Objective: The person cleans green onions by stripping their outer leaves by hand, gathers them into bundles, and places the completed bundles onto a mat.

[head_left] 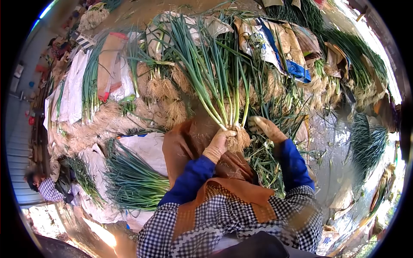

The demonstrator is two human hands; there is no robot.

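A bunch of long green onions (230, 101) stands upright in front of me, its leaves pointing away and its pale, bushy roots (238, 139) toward me. My left hand (218, 144) is closed around the base of the stalks, just above the roots. To the right of the bunch is my right hand (266, 127), fingers bent toward the stalks, apart from them; whether it pinches anything is too small to tell. Loose green leaves (264, 165) lie beneath and beside it. A brown apron (189, 144) covers my lap.
More onions (137, 178) lie on pale sacking at the left. Rooted bundles (165, 90) under sacks line the far side. A dark green pile (368, 142) is at the right. Another person (49, 189) sits at the far left.
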